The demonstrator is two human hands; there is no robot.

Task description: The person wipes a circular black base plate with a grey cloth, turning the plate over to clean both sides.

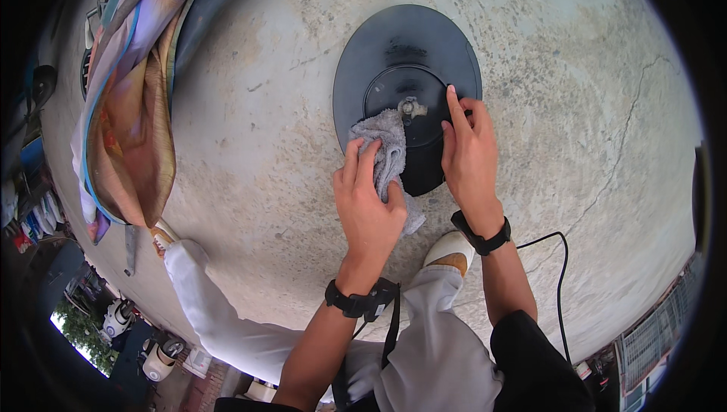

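Lying on the floor, the disc is apparently steadied by the loosely spread right hand, while the cloth is bunched in the left hand, presumably for firmer contact.

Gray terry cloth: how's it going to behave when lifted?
Gray terry cloth is probably floppy: it bunches into soft folds in the left hand. Likely light, since it looks like thin fabric. Its fuzzy, looped-looking surface suggests it won't be slippery to grip.
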